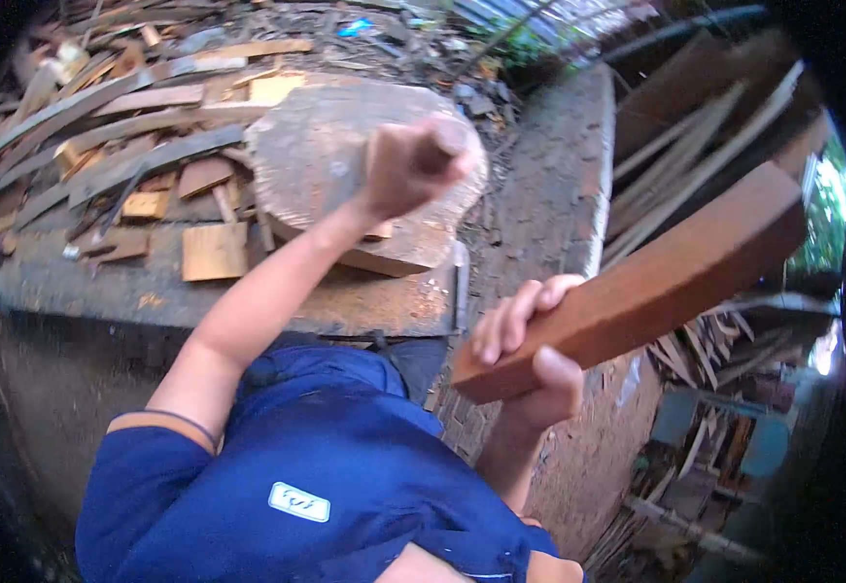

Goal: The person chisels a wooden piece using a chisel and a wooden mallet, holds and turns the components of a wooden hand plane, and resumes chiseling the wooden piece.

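Note:
My left hand (394, 175) is raised over the round wooden chopping block (316, 136), its fingers closed round a short brown piece with a rounded end (437, 148). Motion blurs that piece and I see it nearly end-on, so its kind is unclear. My right hand (530, 335) grips the lower end of a thick reddish-brown wooden beam (656, 267), thumb on the near side and fingers over the top. The beam slants up to the right, held in the air clear of the block. A squared wood offcut (215, 253) lies left of the block.
The block stands on a low worn workbench (345, 313) strewn with sawdust. Long strips and scraps of wood (151, 126) pile up at the left and back. To the right, a ledge (554, 175) runs beside leaning planks (675, 155). A blue chair-like frame (763, 447) sits lower right.

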`<state>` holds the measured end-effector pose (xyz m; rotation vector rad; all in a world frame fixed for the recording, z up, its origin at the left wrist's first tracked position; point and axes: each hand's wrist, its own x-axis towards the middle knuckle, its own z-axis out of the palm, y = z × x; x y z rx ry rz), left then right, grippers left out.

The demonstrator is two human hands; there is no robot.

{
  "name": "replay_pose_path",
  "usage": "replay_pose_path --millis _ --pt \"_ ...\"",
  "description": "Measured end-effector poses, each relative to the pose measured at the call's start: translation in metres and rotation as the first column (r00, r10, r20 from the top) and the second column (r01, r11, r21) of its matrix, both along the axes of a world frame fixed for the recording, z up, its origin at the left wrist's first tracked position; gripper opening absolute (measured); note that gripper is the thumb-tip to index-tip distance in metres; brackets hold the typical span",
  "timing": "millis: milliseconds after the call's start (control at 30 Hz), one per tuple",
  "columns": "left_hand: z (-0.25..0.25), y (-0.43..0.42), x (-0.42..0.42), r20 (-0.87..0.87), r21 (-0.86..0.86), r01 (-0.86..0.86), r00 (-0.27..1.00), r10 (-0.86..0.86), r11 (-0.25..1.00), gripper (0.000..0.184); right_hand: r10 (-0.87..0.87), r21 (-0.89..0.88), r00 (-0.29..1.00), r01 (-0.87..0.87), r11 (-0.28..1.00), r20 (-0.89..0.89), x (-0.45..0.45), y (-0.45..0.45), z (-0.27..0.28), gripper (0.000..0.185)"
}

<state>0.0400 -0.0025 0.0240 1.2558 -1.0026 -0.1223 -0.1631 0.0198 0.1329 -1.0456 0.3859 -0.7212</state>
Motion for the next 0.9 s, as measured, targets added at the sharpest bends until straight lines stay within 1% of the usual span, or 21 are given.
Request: replay_pose_path --millis 33,67,100,167,200,300,333,367,400,433,500,533,567,600,633,700,733,800,833,867,900 --pt "-0.005 -0.006 -0.008 -0.134 -0.213 0.119 0.98 -0.149 0.97 0.016 -0.103 -0.069 0.982 0.093 0.993 -0.156 -0.008 -0.004 -0.009 0.043" --pt "-0.001 -0.002 -0.008 0.084 -0.087 0.026 0.996 -0.019 0.996 0.018 -0.211 -0.16 0.931 0.17 0.972 -0.297 -0.015 -0.008 -0.019 0.045" --pt "-0.017 -0.009 -0.01 0.184 -0.076 0.097 0.979 -0.081 0.992 0.023 -0.176 -0.148 0.938 0.137 0.979 -0.299 -0.021 -0.008 -0.027 0.045" --pt "-0.007 -0.004 -0.024 0.178 -0.025 0.185 0.968 -0.178 0.982 0.026 -0.352 -0.371 0.705 0.135 0.919 -0.616 -0.031 -0.006 -0.036 0.049" --pt "-0.007 -0.005 -0.032 0.165 0.014 0.189 0.968 -0.189 0.982 0.028 -0.329 -0.362 0.712 0.113 0.925 -0.62 -0.032 -0.004 -0.036 0.049" --pt "-0.014 -0.01 -0.047 0.169 0.083 0.178 0.967 -0.19 0.98 0.025 -0.53 -0.535 0.595 0.189 0.823 -0.605 -0.038 -0.005 -0.03 0.047" --pt "-0.016 -0.011 -0.049 0.199 0.095 0.172 0.962 -0.189 0.98 0.027 -0.575 -0.664 0.686 0.178 0.726 -0.446 -0.039 -0.012 -0.026 0.044" --pt "-0.017 -0.012 -0.053 0.229 0.105 0.17 0.955 -0.19 0.98 0.029 -0.653 -0.678 0.675 0.302 0.67 -0.344 -0.04 -0.013 -0.019 0.043" --pt "-0.015 -0.012 -0.053 0.226 0.104 0.178 0.954 -0.197 0.979 0.029 -0.725 -0.678 0.647 0.424 0.601 -0.238 -0.033 -0.01 -0.007 0.042" --pt "-0.013 -0.012 -0.051 0.226 0.114 0.161 0.957 -0.184 0.98 0.028 -0.73 -0.679 0.641 0.427 0.597 -0.238 -0.032 -0.006 -0.008 0.042" --pt "-0.008 -0.011 -0.045 0.215 0.101 0.139 0.964 -0.158 0.985 0.029 -0.603 -0.491 0.798 0.523 0.697 -0.008 -0.029 -0.003 -0.014 0.041" --pt "-0.008 -0.012 -0.044 0.217 0.099 0.136 0.964 -0.154 0.986 0.029 -0.65 -0.74 0.728 0.311 0.596 -0.218 -0.034 -0.004 -0.024 0.042" --pt "-0.008 -0.014 -0.043 0.195 0.08 0.128 0.971 -0.142 0.988 0.029 -0.54 -0.634 0.669 0.13 0.762 -0.511 -0.032 -0.004 -0.027 0.041" --pt "-0.008 -0.014 -0.043 0.171 0.063 0.124 0.976 -0.133 0.99 0.029 -0.373 -0.456 0.542 -0.022 0.889 -0.753 -0.018 0.001 -0.021 0.04" --pt "-0.007 -0.014 -0.043 0.174 0.063 0.126 0.975 -0.135 0.99 0.029 -0.375 -0.457 0.543 -0.019 0.889 -0.751 -0.021 0.002 -0.026 0.04" --pt "-0.007 -0.015 -0.04 0.154 0.073 0.129 0.978 -0.139 0.989 0.023 -0.514 -0.708 0.739 0.071 0.702 -0.436 -0.022 -0.001 -0.038 0.04" --pt "-0.009 -0.014 -0.041 0.142 0.085 0.127 0.98 -0.139 0.988 0.023 -0.506 -0.699 0.735 0.062 0.712 -0.45 -0.023 0.002 -0.032 0.04" --pt "-0.011 -0.016 -0.04 0.143 0.087 0.112 0.982 -0.124 0.99 0.022 -0.63 -0.687 0.751 0.352 0.636 -0.198 -0.019 0.008 -0.016 0.041" --pt "-0.011 -0.016 -0.041 0.133 0.083 0.112 0.984 -0.122 0.99 0.022 -0.588 -0.561 0.807 0.462 0.687 -0.056 -0.02 0.011 -0.017 0.04" --pt "-0.011 -0.017 -0.042 0.135 0.079 0.117 0.983 -0.127 0.99 0.022 -0.593 -0.563 0.803 0.467 0.682 -0.052 -0.021 0.009 -0.021 0.04" --pt "-0.012 -0.017 -0.044 0.145 0.078 0.122 0.98 -0.133 0.989 0.022 -0.545 -0.681 0.738 0.161 0.715 -0.398 -0.023 0.004 -0.028 0.039"
